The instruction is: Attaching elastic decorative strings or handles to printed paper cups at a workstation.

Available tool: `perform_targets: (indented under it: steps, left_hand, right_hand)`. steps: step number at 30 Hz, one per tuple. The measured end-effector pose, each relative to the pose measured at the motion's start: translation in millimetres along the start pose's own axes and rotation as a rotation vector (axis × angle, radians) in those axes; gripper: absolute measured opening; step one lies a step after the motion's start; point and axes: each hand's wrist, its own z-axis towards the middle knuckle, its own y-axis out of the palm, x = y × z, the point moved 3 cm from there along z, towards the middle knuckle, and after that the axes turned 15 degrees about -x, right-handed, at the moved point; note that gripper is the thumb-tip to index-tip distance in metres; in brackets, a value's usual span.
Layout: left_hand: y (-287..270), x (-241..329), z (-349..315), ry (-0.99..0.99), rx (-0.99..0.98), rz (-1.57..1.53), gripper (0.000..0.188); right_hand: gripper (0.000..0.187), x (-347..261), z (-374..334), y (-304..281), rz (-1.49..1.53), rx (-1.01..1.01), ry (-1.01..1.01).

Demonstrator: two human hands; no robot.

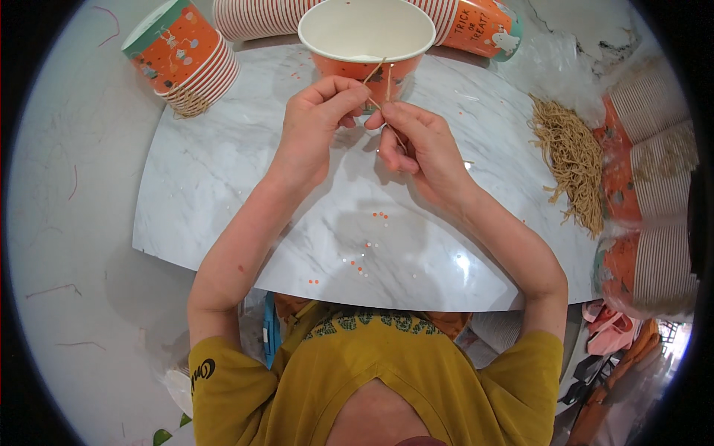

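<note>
A large paper cup [335,65] with a white inside and an orange printed wall stands at the table's far side, in front of me. Just before it, my left hand [321,104] pinches a thin tan string [375,68] between thumb and forefinger. My right hand [422,134] also pinches the string, its fingertips a little right of and below the left ones. The string's strands cross between the two hands, and some rise in front of the cup wall. Whether the string is fastened to the cup I cannot tell.
Nested cups [195,70] stand tilted at the left, with tan loops at their base. A long cup stack [476,28] lies behind. At the right are a heap of tan strings [569,160] and bagged cup stacks [662,178]. Small paper dots [355,266] are scattered on the marbled table [193,201].
</note>
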Motion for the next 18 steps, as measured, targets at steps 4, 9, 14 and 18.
perform_targets:
  steps: [4, 9, 14, 18]
  left_hand:
    - [-1.4, -0.2, -0.1, 0.008, -0.019, -0.028, 0.015]
    - [10.5, 3.7, -2.3, -0.031, -0.114, -0.052, 0.021]
    - [16.3, -5.4, -5.5, -0.038, -0.157, -0.076, 0.022]
    - [18.1, -5.5, -7.1, 0.022, -0.178, 0.030, 0.021]
  right_hand:
    - [0.031, 0.6, 0.4, 2.4, -0.023, 0.010, -0.013]
    - [0.041, 2.3, -3.3, 4.1, 0.045, -0.006, 0.036]
    - [0.048, 11.1, -8.6, -5.0, 0.075, -0.009, 0.059]
    - [0.045, 14.7, -8.4, -8.3, 0.020, -0.019, 0.022]
